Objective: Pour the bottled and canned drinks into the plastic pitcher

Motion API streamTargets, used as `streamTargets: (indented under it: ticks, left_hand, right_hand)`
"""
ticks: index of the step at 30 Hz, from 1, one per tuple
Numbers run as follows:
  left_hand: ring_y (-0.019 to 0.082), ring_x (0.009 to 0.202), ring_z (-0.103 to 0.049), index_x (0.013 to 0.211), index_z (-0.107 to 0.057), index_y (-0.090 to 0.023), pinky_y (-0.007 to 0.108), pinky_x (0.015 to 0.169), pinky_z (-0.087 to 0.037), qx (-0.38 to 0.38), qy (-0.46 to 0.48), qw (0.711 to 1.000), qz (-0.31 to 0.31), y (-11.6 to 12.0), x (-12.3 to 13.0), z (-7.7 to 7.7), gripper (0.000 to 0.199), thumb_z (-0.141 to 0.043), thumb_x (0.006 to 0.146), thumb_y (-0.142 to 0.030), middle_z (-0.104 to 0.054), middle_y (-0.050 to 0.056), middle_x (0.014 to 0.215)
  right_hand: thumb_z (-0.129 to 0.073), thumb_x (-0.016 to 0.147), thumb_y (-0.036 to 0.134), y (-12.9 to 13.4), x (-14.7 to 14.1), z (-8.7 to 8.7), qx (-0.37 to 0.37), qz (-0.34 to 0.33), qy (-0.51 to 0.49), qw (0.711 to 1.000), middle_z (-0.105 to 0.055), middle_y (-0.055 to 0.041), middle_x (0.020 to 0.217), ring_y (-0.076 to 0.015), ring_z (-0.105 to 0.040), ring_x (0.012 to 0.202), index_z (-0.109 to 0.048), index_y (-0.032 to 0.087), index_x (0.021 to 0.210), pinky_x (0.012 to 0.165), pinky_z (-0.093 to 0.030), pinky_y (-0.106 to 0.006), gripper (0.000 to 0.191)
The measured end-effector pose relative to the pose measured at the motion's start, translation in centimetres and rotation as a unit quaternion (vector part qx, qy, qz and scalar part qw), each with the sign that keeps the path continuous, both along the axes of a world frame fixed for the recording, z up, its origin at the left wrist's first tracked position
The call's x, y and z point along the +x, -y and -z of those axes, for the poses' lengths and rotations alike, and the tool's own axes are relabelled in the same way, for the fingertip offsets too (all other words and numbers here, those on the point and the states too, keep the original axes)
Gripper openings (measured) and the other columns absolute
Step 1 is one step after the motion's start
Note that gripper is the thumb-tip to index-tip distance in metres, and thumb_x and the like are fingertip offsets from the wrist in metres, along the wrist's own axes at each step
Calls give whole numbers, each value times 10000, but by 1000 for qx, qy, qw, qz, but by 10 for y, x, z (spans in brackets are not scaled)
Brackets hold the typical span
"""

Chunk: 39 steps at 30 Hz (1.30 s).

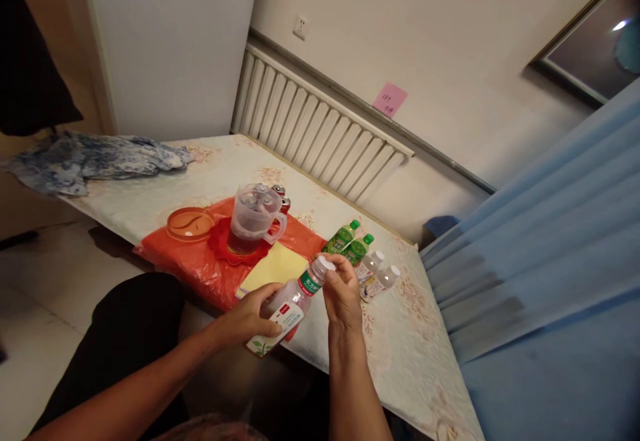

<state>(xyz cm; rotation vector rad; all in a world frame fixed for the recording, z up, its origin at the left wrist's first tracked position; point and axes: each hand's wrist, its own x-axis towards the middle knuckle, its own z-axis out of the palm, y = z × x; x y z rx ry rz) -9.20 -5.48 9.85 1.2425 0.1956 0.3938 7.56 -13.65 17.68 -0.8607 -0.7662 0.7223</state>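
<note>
Floral cloth covers the bench [400, 354], with a white radiator [315, 127] along the wall behind; the clock is read around the held bottle. At ten o'clock, a blue-and-white cloth [110, 157] lies bunched at the far left end, with a round orange dish [190, 224] nearer, on red plastic [185, 264]. At eleven, a clear pitcher [253, 217] of dark liquid stands on a red dish [219, 244], drink cans [284, 202] just behind its handle. The left hand [253, 317] grips the labelled body of the tilted bottle [287, 311], near yellow paper [275, 267]. The right hand [345, 287] curls its fingers about the white cap [326, 263] at its upper end. Two green bottles [350, 244] stand toward two o'clock, two clear bottles [380, 281] between two and three, and a blue curtain [525, 247] hangs at three.
</note>
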Motion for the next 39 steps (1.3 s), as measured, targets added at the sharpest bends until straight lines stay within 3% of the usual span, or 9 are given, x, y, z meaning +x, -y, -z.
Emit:
streamTargets:
  ticks: [5,12,21,25,27,33,39]
  left_hand:
    - [216,895,-613,1237,-519,-175,279,740,-469,8,-6,1000,-2,-1,0,3,725,-783,572,-291,-669,29,1042]
    - [235,953,-616,1259,-517,-188,302,783,-483,10,-2,1000,0,-2,-2,4,745,-786,575,-311,-671,36,1085]
    - [220,897,-627,1240,-523,-181,293,756,-483,-3,-12,1000,4,0,-1,0,723,-776,570,-278,-683,31,1044]
    - [233,940,-624,1264,-511,-176,308,790,-488,9,-12,1000,-5,-1,0,2,758,-785,567,-296,-677,42,1084]
    - [241,955,-624,1260,-517,-182,313,796,-491,17,-12,1000,-6,-3,1,6,751,-790,571,-307,-674,42,1096]
    - [262,1015,-625,1297,-497,-190,339,847,-495,31,-18,999,-8,-5,4,13,759,-775,596,-279,-667,54,1151]
    - [261,1018,-625,1326,-481,-206,358,865,-499,24,-18,1000,-5,-4,3,10,800,-780,588,-293,-661,51,1182]
  right_hand:
    - [-885,586,278,-1,-2,1,2,19,11,1000,-691,0,917,-150,-625,834,-713,217,889,782,-484,-272,354]
    - [-819,699,360,5,0,-4,1,-30,27,999,-721,-89,1070,-234,-642,1045,-713,194,942,943,-460,-376,313]
    - [-877,625,301,3,-1,1,4,18,25,1000,-712,-4,903,-143,-642,826,-718,211,903,784,-491,-264,333]
    - [-831,690,390,5,0,-1,9,-13,18,1000,-717,-83,1089,-225,-650,1019,-708,200,1017,921,-479,-369,398]
    - [-833,686,367,4,1,-1,4,-16,17,1000,-722,-91,1080,-235,-655,1011,-706,199,1023,919,-482,-385,397]
    - [-878,613,303,0,2,0,3,33,23,999,-713,-16,913,-157,-647,837,-716,206,910,783,-498,-267,352]
    - [-847,653,399,5,1,-3,1,9,1,1000,-718,-106,1103,-240,-655,1035,-690,197,1083,936,-487,-390,500]
